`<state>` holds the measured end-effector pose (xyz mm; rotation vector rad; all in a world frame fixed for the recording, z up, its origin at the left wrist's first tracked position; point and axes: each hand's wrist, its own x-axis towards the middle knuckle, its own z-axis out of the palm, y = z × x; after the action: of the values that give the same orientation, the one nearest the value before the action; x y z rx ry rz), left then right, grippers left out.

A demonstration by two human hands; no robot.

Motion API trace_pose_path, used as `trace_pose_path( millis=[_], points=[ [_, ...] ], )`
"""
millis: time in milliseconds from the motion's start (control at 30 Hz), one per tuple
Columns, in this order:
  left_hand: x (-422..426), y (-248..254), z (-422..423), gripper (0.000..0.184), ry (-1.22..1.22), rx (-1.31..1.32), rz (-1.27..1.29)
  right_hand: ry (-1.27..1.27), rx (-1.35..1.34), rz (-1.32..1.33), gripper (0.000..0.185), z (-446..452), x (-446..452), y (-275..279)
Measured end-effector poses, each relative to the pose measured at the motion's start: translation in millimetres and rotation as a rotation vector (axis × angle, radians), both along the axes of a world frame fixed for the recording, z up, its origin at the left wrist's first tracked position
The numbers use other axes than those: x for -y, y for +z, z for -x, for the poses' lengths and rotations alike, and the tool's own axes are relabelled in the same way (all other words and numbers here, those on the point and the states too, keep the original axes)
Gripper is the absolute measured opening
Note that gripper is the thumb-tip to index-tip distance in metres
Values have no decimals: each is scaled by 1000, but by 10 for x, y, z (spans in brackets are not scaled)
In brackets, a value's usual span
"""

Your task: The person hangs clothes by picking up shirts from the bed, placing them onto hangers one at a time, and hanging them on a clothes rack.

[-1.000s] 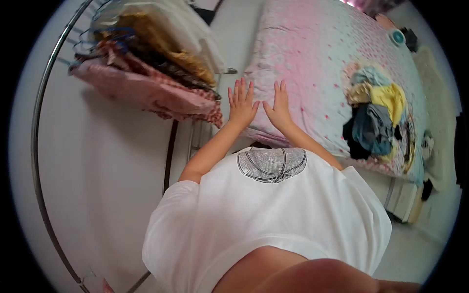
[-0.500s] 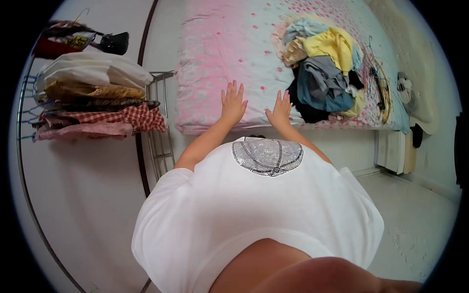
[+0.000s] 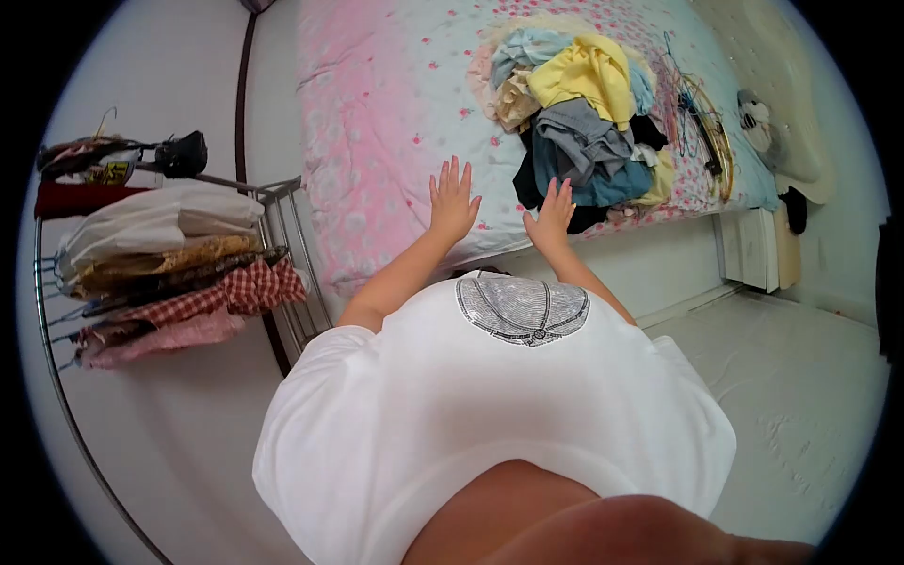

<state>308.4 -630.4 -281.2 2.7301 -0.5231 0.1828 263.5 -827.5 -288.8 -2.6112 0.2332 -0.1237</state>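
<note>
My left hand [image 3: 453, 202] is held out with its fingers spread and nothing in it, over the near edge of the bed [image 3: 377, 141]. To its right, my right hand [image 3: 551, 218] is also open and empty, nearest to the pile of clothes; whether it touches them I cannot tell. The heap has a yellow garment [image 3: 589, 80] on top, a grey one [image 3: 579, 137] below it, and blue, beige and black pieces around. Beside the pile, several hangers [image 3: 702, 127] lie on the flowered bedding.
A metal rack [image 3: 58, 363] at the left holds hanging clothes, among them a white garment [image 3: 160, 221] and a red checked one [image 3: 231, 292]. A plush toy [image 3: 756, 118] lies by the headboard [image 3: 786, 85]. A white cabinet [image 3: 758, 250] stands at the right.
The view has turned, so the bed and clothes pile have shifted left in the picture and the rack lower left. Both hands stay open, and my right hand now appears close to the pile.
</note>
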Motion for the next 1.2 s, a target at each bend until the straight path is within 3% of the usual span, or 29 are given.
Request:
trace_pose_path(
  millis=[467, 1000, 1200],
  points=[
    [364, 159, -617, 65, 2, -54, 21, -58, 24, 41, 84, -721, 507, 197],
    [2066, 76, -1160, 64, 252, -2, 93, 144, 100, 65, 83, -1941, 2429, 135],
    [2422, -19, -1087, 61, 410, -79, 86, 145, -58, -21, 82, -1940, 3019, 110]
  ],
)
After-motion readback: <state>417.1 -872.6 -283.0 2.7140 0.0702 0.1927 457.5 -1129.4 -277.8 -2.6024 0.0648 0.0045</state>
